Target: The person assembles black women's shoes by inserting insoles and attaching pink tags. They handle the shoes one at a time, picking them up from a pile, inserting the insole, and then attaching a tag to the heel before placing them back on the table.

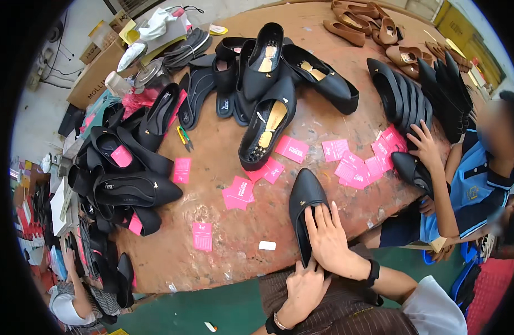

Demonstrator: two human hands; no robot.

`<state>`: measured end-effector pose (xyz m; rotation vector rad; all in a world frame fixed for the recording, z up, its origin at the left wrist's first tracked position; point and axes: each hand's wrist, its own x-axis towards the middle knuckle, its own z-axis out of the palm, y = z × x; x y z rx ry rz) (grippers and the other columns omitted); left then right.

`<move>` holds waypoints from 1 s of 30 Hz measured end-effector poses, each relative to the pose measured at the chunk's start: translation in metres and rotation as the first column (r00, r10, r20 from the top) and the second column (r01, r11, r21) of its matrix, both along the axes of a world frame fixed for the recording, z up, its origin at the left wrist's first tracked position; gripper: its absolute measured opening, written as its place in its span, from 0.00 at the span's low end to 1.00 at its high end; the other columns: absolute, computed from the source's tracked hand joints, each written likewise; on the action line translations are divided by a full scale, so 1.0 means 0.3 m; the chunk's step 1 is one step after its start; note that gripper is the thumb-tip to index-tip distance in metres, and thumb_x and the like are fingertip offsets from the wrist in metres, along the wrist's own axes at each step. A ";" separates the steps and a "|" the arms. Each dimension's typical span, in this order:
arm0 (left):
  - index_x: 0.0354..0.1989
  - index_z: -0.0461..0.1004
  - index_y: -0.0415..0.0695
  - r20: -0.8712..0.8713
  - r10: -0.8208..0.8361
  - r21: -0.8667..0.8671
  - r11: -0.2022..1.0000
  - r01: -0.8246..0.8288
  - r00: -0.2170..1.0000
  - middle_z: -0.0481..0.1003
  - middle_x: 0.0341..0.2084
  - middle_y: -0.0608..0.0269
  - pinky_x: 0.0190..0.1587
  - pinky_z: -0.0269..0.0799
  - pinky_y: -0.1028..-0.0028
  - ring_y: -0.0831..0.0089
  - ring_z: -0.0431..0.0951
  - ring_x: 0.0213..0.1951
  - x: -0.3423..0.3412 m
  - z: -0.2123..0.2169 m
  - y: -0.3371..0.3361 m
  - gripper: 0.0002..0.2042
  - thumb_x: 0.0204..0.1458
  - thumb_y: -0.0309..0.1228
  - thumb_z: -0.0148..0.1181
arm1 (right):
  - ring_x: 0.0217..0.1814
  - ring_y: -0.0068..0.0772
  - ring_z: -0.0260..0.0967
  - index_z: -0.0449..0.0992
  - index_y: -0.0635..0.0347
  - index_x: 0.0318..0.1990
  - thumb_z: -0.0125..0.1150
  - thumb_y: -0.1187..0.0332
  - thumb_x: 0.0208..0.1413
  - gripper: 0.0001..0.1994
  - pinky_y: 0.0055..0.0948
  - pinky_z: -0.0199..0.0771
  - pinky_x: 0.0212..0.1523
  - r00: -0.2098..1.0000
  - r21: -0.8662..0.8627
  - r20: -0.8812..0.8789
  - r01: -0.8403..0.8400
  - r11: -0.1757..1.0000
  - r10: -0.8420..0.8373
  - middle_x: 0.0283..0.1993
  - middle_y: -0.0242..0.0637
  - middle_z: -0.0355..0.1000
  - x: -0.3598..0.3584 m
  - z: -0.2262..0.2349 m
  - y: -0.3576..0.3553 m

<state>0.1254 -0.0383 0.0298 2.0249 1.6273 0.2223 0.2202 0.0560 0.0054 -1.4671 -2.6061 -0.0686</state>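
Observation:
A black pointed flat shoe (308, 188) with a small gold ornament rests at the table's near edge, toe pointing away from me. My right hand (331, 241) reaches over its opening, fingers stretched out and slightly spread against the inside and the right rim. Below it, my left hand (305, 291) is closed around the heel end, its fingertips partly hidden. Just beyond the toe lie pink printed cards (268, 171), and another black shoe (268, 124) with a bare tan insole stands past them.
Black shoes (137, 187) pile up on the left, beside yellow-handled thread snips (185, 138). Loose black insoles (196, 99) lie farther back. Brown shoes (352, 25) fill the far right corner. On the right, a co-worker's hand (426, 146) touches a row of black shoes (399, 97).

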 end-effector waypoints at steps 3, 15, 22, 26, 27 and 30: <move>0.41 0.81 0.41 -0.018 0.061 0.017 0.998 -0.061 0.998 0.77 0.44 0.58 0.29 0.78 0.64 0.55 0.77 0.33 0.005 0.009 0.021 0.18 0.43 0.39 0.69 | 0.64 0.55 0.61 0.65 0.73 0.59 0.50 0.70 0.55 0.25 0.53 0.40 0.73 0.991 -0.615 0.121 0.031 0.788 0.055 0.57 0.61 0.65 -0.055 0.056 0.154; 0.46 0.82 0.49 -0.038 -0.058 0.095 0.994 0.061 0.998 0.73 0.56 0.53 0.30 0.79 0.69 0.56 0.78 0.36 -0.014 0.014 0.028 0.18 0.49 0.42 0.65 | 0.34 0.39 0.76 0.80 0.66 0.33 0.52 0.71 0.50 0.11 0.61 0.35 0.74 0.975 -0.348 0.062 -0.180 0.920 0.215 0.27 0.44 0.75 -0.026 -0.023 0.193; 0.36 0.81 0.37 0.429 0.391 -0.328 0.907 -0.263 0.814 0.79 0.40 0.47 0.49 0.72 0.62 0.52 0.78 0.42 -0.540 0.444 -0.033 0.14 0.39 0.27 0.73 | 0.46 0.36 0.79 0.82 0.64 0.41 0.55 0.82 0.50 0.12 0.30 0.77 0.48 0.577 -0.498 -0.782 -0.349 0.793 -0.237 0.42 0.46 0.80 0.254 0.284 0.412; 0.36 0.82 0.39 0.191 0.568 0.202 0.776 -0.598 0.801 0.73 0.49 0.41 0.51 0.70 0.60 0.50 0.74 0.50 -0.818 0.630 0.048 0.11 0.43 0.27 0.70 | 0.49 0.48 0.75 0.76 0.63 0.49 0.63 0.73 0.48 0.18 0.38 0.74 0.49 0.816 -0.184 -0.489 0.248 0.951 -0.308 0.47 0.50 0.75 0.393 0.275 0.663; 0.35 0.82 0.39 0.079 0.700 0.352 0.647 -0.676 0.710 0.75 0.46 0.42 0.50 0.71 0.60 0.48 0.75 0.48 -0.793 0.752 0.120 0.11 0.42 0.27 0.71 | 0.55 0.49 0.72 0.73 0.60 0.55 0.64 0.71 0.49 0.22 0.38 0.73 0.52 0.848 -0.159 -0.474 0.182 0.970 -0.237 0.55 0.51 0.72 0.379 0.268 0.713; 0.51 0.72 0.34 -0.008 0.665 0.550 0.626 -0.552 0.746 0.73 0.52 0.49 0.58 0.65 0.65 0.59 0.73 0.54 -1.393 0.744 0.127 0.17 0.53 0.25 0.62 | 0.62 0.54 0.64 0.67 0.56 0.60 0.70 0.66 0.46 0.31 0.45 0.70 0.57 0.888 0.002 -0.445 0.132 0.991 -0.118 0.65 0.54 0.60 0.238 0.233 0.833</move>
